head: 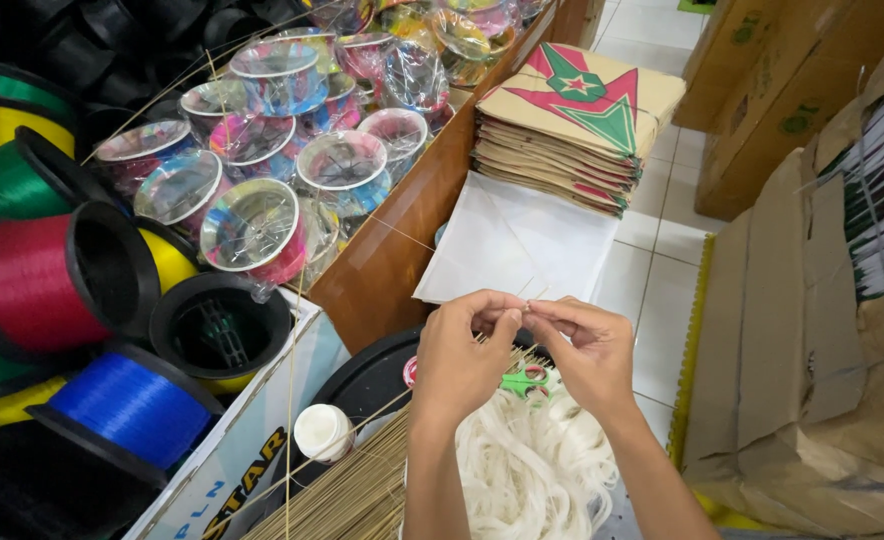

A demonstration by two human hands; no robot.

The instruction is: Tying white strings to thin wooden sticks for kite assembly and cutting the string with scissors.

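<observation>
Above the white string pile point(532, 470), left hand point(459, 358) and right hand point(587, 350) pinch a thin stick point(534, 294); fingertips narrow; steady, even tension seems advisable.

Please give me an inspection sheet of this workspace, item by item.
Surface: black round tray over white tiled floor.
Job's things: thin stick pinched by both hands; bundle of sticks; white string.
Clutter: green scissors, white bottle.
Grippers: left hand and right hand meet at fingertips.
Cables: nothing seen.
Surroundings: thread spools, clear reels, stacked kites, cardboard boxes.
</observation>
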